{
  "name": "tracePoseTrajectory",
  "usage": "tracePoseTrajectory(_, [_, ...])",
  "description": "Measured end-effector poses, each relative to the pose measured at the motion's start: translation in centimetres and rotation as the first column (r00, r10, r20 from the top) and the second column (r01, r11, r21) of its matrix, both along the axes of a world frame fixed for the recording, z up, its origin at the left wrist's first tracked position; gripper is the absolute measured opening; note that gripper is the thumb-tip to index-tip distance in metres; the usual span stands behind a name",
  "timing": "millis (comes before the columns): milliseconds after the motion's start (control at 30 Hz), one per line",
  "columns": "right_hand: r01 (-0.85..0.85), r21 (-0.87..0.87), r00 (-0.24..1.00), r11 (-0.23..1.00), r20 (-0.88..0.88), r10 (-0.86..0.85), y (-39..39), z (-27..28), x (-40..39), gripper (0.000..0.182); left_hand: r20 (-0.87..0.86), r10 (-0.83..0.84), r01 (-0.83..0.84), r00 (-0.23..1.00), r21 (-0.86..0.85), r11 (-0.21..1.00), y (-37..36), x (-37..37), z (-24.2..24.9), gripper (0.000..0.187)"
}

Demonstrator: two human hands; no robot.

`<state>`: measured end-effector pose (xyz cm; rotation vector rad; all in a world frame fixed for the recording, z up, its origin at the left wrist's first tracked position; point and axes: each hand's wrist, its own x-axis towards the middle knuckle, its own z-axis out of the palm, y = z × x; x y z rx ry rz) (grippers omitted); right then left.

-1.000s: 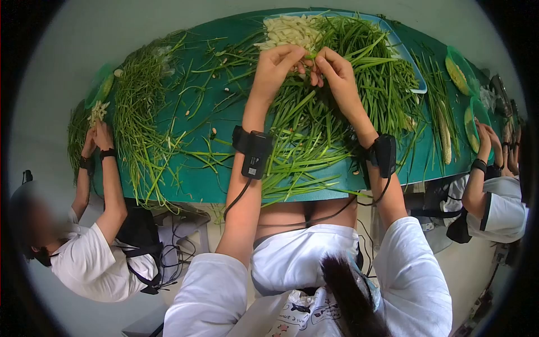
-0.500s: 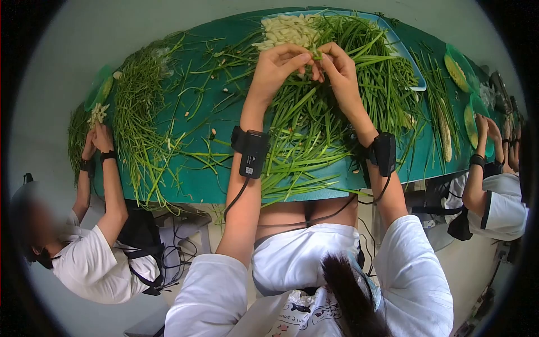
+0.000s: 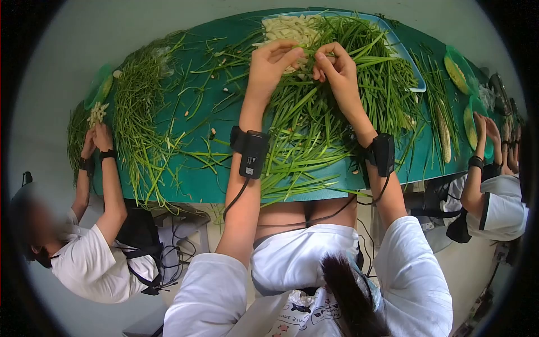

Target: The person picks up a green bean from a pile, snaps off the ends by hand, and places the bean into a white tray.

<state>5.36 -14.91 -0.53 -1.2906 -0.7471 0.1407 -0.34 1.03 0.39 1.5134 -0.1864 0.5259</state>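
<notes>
My left hand (image 3: 272, 66) is raised over the near side of the tray, thumb and fingertips pinched together. What they hold is too small to make out. A short gap to the right, my right hand (image 3: 338, 66) has its thumb and forefinger closed, with a thin green stem (image 3: 321, 54) at the fingertips. Beneath and around both hands lies a thick heap of long green stems (image 3: 314, 121). Pale, cut-looking pieces (image 3: 287, 29) are piled just beyond my left hand, in the blue-edged tray (image 3: 405, 49).
Another bundle of thin green stems (image 3: 137, 95) lies at left on the green table (image 3: 196, 168). A person (image 3: 101, 253) at left holds pale pieces (image 3: 97, 113). At right, another person (image 3: 494, 202) works beside green baskets (image 3: 461, 72). A corn-like cob (image 3: 446, 147) lies at right.
My hands have moved apart from touching at the fingertips, the left going slightly left and up. The right has barely moved.
</notes>
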Motion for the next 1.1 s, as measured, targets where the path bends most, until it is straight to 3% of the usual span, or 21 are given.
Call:
tracePoseTrajectory(267, [0.026, -0.029, 0.999, 0.999, 0.027, -0.026, -0.2, 0.3, 0.1, 0.014, 0.014, -0.143, 0.141, 0.990, -0.277, 0.950, -0.1, -0.2, 0.2, 0.026])
tracePoseTrajectory(467, [0.020, -0.025, 0.999, 0.999, 0.027, -0.019, -0.3, 0.2, 0.1, 0.014, -0.029, -0.148, 0.147, 0.989, -0.035, 0.988, -0.1, 0.0, -0.4, 0.023])
tracePoseTrajectory(667, [0.022, -0.032, 0.999, 0.999, 0.034, -0.021, -0.5, 0.6, -0.1, 0.015, -0.037, -0.189, 0.181, 0.981, -0.166, 0.969, -0.7, -0.3, -0.2, 0.031])
tracePoseTrajectory(800, [0.028, -0.042, 0.998, 0.999, 0.052, -0.026, -0.5, 0.6, 0.1, 0.015, -0.008, -0.168, 0.166, 0.986, -0.098, 0.981, -0.9, -0.3, 0.1, 0.029])
tracePoseTrajectory(967, [0.018, -0.029, 0.999, 0.999, 0.037, -0.016, -0.4, 0.8, -0.3, 0.016, 0.035, -0.235, 0.238, 0.971, -0.146, 0.960, -0.3, -0.4, -0.2, 0.045])
tracePoseTrajectory(1100, [0.025, -0.030, 0.999, 0.999, 0.042, -0.024, -0.5, 0.8, -0.4, 0.015, 0.040, -0.252, 0.255, 0.967, -0.168, 0.952, -0.3, -0.3, -0.2, 0.048])
